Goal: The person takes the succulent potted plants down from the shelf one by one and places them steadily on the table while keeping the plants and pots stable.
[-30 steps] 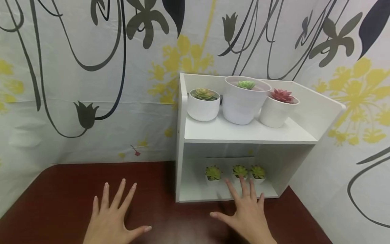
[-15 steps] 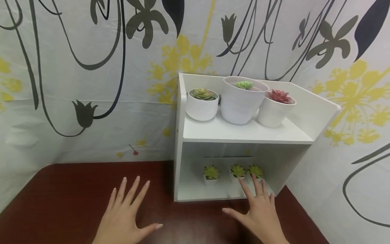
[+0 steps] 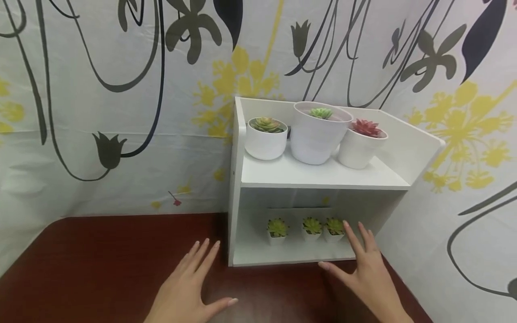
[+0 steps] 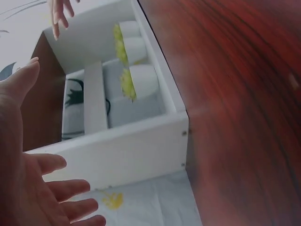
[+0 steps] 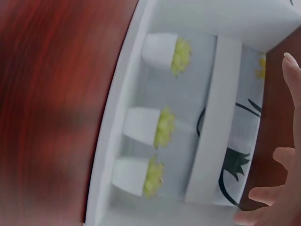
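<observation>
Shelf [image 3: 323, 177]: a small white two-level unit, standing at the back right of the dark red table [image 3: 101, 264], against a flowered curtain [image 3: 101, 89].

Left hand [image 3: 190, 289]: hovering over the table just left of the unit's left side panel, fingers straight and spread, thumb out, holding nothing.

Upper level, left to right: a low white pot with a green-yellow plant [image 3: 266, 137], a taller white pot with a pale green plant [image 3: 317, 131], and a white pot with a red plant [image 3: 361, 143], all sitting close together and upright.

Lower level: three tiny white pots with green plants [image 3: 312, 229] standing in a row in front of a white panel at the back.

Right hand [image 3: 369, 273]: reaching at the right front corner of the lower level, fingers straight and loosely spread, gripping nothing; whether the fingertips are touching the unit cannot be told.

Handling judgement: with one hand coming to each side, flat even pressure low on both side panels would be keeping the unit level, since the six pots are standing loose and could be tipping.
</observation>
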`<state>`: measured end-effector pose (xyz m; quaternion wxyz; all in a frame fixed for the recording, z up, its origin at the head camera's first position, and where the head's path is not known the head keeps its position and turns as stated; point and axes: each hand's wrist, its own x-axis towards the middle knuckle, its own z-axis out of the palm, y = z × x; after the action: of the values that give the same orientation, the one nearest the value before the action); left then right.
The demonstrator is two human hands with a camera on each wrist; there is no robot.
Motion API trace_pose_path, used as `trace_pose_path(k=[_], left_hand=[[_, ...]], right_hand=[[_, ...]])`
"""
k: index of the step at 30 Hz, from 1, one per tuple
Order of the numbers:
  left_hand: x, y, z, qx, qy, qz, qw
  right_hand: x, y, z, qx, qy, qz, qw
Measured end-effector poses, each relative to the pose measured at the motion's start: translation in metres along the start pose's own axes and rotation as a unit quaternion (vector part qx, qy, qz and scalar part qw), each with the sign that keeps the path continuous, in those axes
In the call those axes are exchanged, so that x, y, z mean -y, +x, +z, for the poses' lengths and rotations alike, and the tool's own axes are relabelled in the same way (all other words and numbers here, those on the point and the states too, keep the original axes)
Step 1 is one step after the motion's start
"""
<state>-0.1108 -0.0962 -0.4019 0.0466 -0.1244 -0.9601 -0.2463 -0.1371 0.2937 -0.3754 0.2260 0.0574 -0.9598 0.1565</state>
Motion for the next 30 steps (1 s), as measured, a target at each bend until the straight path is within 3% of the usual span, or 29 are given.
trace_pose_path(k=[4,8,14,17,19,23,30], left_hand=[[-0.013,0.005,0.006,0.022,-0.038,0.017,0.9989],[-0.025,0.008,0.012,0.028,-0.071,0.043,0.9961],[-0.037,0.017,0.023,0.042,-0.113,0.038,0.992],[-0.041,0.018,0.026,0.028,-0.113,0.051,0.9919],[-0.043,0.019,0.026,0.018,-0.115,0.057,0.9915],[-0.048,0.02,0.023,0.01,-0.13,0.058,0.9897],[-0.056,0.024,0.019,0.009,-0.163,0.046,0.9855]], right_hand=[[-0.003,0.002,-0.013,-0.02,0.01,0.004,1.0],[-0.003,0.005,-0.025,-0.077,0.048,-0.01,0.996],[-0.003,0.016,-0.045,-0.187,0.081,-0.052,0.978],[-0.003,0.025,-0.058,-0.232,0.109,-0.061,0.965],[-0.002,0.03,-0.067,-0.249,0.146,-0.034,0.957],[-0.002,0.039,-0.085,-0.273,0.203,0.072,0.938],[-0.019,0.06,-0.104,-0.306,0.226,0.166,0.91]])
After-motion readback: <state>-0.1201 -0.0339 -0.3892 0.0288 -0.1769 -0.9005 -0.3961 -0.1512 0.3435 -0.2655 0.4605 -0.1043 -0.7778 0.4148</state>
